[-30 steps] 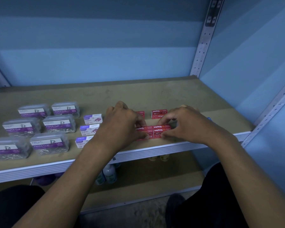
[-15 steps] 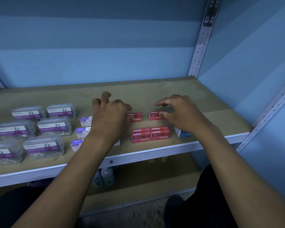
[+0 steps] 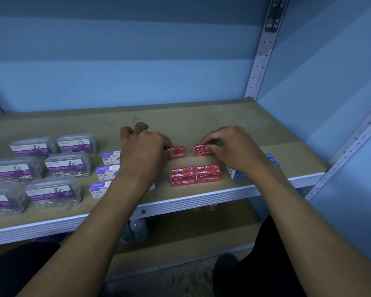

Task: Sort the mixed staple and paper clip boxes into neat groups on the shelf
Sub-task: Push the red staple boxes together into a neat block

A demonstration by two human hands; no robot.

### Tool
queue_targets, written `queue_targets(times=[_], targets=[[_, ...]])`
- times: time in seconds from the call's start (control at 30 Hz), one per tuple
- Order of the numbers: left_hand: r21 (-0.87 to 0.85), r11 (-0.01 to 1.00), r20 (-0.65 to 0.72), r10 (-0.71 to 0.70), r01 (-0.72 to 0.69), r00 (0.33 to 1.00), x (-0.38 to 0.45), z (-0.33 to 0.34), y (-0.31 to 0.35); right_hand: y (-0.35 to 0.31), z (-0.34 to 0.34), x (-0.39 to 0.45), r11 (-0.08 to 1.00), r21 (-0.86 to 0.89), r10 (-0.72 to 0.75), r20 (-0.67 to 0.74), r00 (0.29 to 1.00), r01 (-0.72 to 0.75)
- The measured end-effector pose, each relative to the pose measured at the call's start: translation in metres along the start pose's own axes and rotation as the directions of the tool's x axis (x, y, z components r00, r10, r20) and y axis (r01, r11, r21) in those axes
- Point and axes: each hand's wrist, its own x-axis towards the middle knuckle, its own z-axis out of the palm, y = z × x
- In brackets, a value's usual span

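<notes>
On the wooden shelf [image 3: 201, 123], my left hand [image 3: 144, 151] pinches the left end of a red staples box [image 3: 178, 152]. My right hand [image 3: 229, 147] grips a second red staples box [image 3: 200, 149] just to its right. In front of them a tight block of red staples boxes [image 3: 195, 175] sits near the shelf's front edge. Three white-and-purple staples boxes [image 3: 104, 173] form a column partly hidden by my left wrist. Several clear paper clip boxes [image 3: 68, 165] stand in two rows at the left.
Blue staples boxes [image 3: 237, 174] lie under my right wrist near the front right corner. A perforated metal upright [image 3: 263, 50] stands at the back right. Bottles [image 3: 137, 229] stand on the lower shelf. The back half of the shelf is bare wood.
Both hands left the front block of red boxes and moved back to the two separate red boxes behind it, closing on them.
</notes>
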Motion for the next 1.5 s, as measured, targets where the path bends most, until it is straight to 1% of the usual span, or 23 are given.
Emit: queue_targets(times=[0.23,0.43,0.53,0.9,1.5], targets=[[-0.060,0.997,-0.044,0.036,-0.039,0.998,-0.010,-0.018,0.002,-0.006,-0.011,-0.012,0.999,0.030,-0.017,-0.040,0.999,0.018],[-0.069,0.992,0.007,0.110,-0.109,0.994,-0.025,-0.031,0.004,-0.015,-0.022,-0.031,0.998,0.046,-0.037,-0.004,0.999,0.037],[-0.074,0.988,-0.003,0.135,-0.134,0.991,-0.031,-0.034,0.005,-0.017,-0.027,-0.040,0.997,0.050,-0.058,0.007,0.998,0.058],[-0.126,0.981,0.025,0.154,-0.150,0.988,-0.033,-0.028,0.009,-0.022,-0.026,-0.043,0.999,0.025,-0.049,0.065,0.997,0.047],[-0.179,0.970,0.070,0.182,-0.167,0.981,-0.033,-0.028,0.007,-0.022,-0.027,-0.044,0.999,0.010,-0.045,0.117,0.992,0.044]])
